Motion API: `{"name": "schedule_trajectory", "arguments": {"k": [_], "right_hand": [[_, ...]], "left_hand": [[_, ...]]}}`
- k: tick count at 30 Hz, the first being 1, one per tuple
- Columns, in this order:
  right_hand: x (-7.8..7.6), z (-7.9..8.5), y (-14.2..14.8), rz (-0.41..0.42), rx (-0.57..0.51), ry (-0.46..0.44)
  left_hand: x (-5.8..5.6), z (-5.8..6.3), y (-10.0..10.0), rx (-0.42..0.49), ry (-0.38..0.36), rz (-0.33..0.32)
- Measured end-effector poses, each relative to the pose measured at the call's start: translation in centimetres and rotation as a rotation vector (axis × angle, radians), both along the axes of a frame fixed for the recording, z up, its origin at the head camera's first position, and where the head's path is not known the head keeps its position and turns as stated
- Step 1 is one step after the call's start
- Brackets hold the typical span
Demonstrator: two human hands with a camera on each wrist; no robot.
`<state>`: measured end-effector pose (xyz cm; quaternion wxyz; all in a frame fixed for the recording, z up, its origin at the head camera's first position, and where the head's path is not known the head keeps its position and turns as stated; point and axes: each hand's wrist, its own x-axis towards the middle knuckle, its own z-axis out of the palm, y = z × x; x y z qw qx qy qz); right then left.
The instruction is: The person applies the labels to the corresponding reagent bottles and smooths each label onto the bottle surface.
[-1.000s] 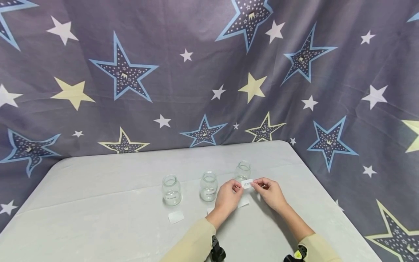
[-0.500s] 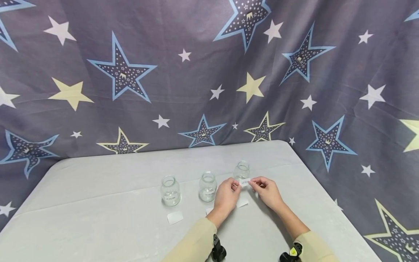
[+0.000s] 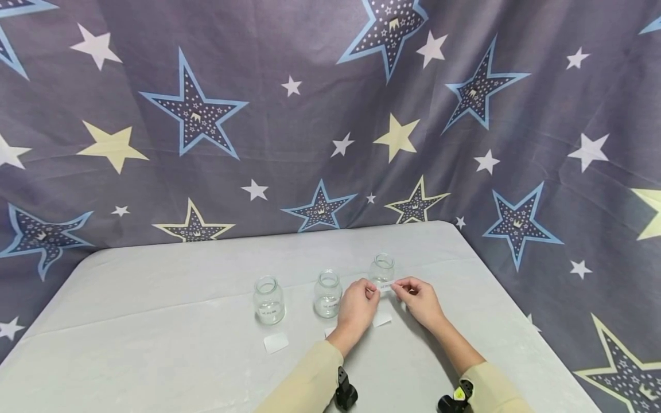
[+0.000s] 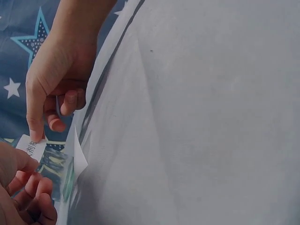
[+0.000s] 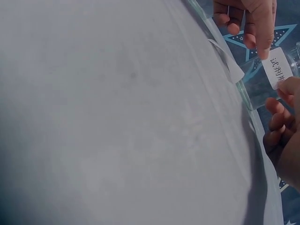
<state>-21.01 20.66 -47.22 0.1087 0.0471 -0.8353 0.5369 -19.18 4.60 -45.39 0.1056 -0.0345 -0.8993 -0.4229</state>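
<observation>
A small white printed label [image 3: 384, 286] is pinched at its two short ends, the left end between thumb and fingertip of the left hand [image 3: 356, 307], the right end in the same way by the right hand [image 3: 420, 301]. The label is held stretched between the two grips, just in front of the rightmost glass jar [image 3: 383, 268]; whether it touches the glass cannot be told. From left to right on the worktop [image 3: 155, 321], three small clear round jars are stood upright and open-mouthed in a row: the left jar [image 3: 269, 299], the middle jar [image 3: 327, 293] just beside the left hand, and the rightmost one. Plain white slips of backing paper [image 3: 276, 342] are laid flat near the jars. The worktop is covered with smooth pale grey cloth. Beige sleeves [image 3: 304, 384] are worn.
</observation>
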Motion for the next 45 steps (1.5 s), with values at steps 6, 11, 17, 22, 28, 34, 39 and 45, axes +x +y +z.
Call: {"name": "schedule_trajectory", "arguments": {"k": [6, 11, 17, 22, 28, 34, 39, 45], "right_hand": [[-0.2, -0.1, -0.1, -0.006, -0.018, -0.012], [0.5, 1.2, -0.7, -0.009, -0.015, -0.027], [-0.1, 0.0, -0.2, -0.029, 0.020, -0.019], [-0.1, 0.0, -0.3, -0.042, 0.022, -0.021], [-0.1, 0.0, -0.4, -0.046, 0.019, -0.008], [-0.1, 0.0, -0.4, -0.048, 0.014, -0.003], [-0.2, 0.0, -0.4, -0.054, -0.002, -0.016], [-0.2, -0.1, -0.2, -0.078, 0.013, -0.017]], "left_hand": [[-0.1, 0.0, 0.1, -0.017, -0.003, 0.014], [-0.2, 0.1, 0.1, -0.015, -0.013, 0.016], [-0.2, 0.2, 0.1, -0.020, -0.028, 0.019], [-0.3, 0.2, 0.2, -0.034, -0.030, 0.024], [-0.5, 0.1, 0.2, -0.041, -0.030, 0.036], [-0.6, 0.3, 0.3, -0.038, -0.034, 0.043], [-0.6, 0.4, 0.3, -0.062, -0.031, 0.044], [-0.5, 0.5, 0.5, -0.116, -0.014, 0.050]]}}
